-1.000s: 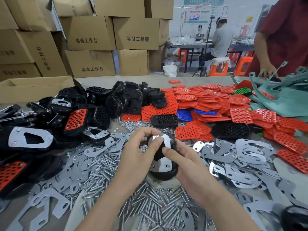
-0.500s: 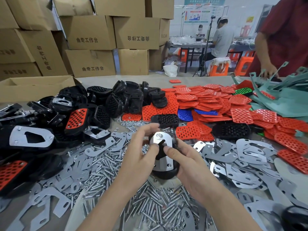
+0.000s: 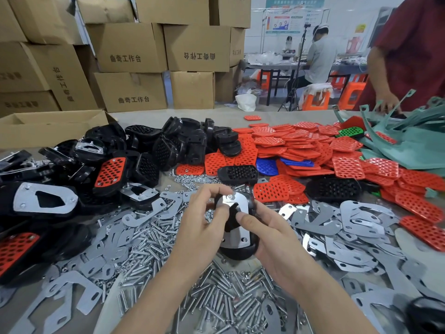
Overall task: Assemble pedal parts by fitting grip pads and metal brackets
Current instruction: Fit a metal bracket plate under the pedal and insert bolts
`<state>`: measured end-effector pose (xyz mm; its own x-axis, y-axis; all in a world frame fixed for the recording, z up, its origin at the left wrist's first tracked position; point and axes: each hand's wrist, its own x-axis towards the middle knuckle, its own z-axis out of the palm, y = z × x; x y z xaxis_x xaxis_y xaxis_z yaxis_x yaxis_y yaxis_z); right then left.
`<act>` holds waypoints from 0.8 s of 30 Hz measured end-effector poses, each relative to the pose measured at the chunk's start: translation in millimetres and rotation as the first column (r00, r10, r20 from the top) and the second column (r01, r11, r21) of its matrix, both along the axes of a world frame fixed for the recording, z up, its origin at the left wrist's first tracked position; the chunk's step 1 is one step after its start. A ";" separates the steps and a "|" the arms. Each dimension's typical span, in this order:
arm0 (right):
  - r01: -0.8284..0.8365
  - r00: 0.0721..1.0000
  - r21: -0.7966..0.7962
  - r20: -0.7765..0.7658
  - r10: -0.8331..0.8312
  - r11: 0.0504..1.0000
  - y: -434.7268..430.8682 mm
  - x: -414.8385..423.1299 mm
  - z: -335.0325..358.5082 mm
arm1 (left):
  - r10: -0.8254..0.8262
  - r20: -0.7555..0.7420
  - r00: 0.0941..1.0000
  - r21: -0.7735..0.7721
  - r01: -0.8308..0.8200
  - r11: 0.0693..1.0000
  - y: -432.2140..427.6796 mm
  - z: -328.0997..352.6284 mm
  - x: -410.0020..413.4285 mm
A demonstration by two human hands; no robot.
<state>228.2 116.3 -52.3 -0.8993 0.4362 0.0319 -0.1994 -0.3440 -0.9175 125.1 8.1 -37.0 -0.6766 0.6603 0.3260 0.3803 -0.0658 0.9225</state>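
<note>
Black, the pedal (image 3: 237, 252) is held near the middle over a heap of bolts (image 3: 144, 247), its metal bracket (image 3: 241, 231) facing up. The left hand (image 3: 204, 222) pinches its far end beside a small nut (image 3: 230, 196), and the right hand (image 3: 272, 233) grips its right side, thumb pressed on the bracket. Red pads (image 3: 301, 145) lie far right, loose brackets (image 3: 349, 227) right, more pedals (image 3: 168, 145) far left

Black pedal (image 3: 237, 250) between both hands (image 3: 272, 237)
</note>
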 end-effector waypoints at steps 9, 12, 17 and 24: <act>-0.011 1.000 0.017 -0.006 0.011 1.000 -1.5 2.4 4.6 | 0.034 -0.095 0.995 0.012 -0.033 0.999 2.7 1.5 -1.1; 0.013 1.000 0.043 0.004 -0.013 0.999 -2.3 1.5 4.0 | 0.083 -0.066 0.994 0.032 -0.081 0.996 5.0 -3.0 -1.1; 0.024 1.000 0.056 0.012 -0.024 0.998 -3.2 -0.6 2.8 | 0.142 -0.048 0.989 0.094 -0.137 0.986 7.4 -7.7 -2.0; 0.017 1.000 0.004 -0.005 -0.017 1.000 -1.4 0.3 2.8 | 0.111 -0.152 0.982 0.080 -0.099 0.992 6.6 -8.7 0.7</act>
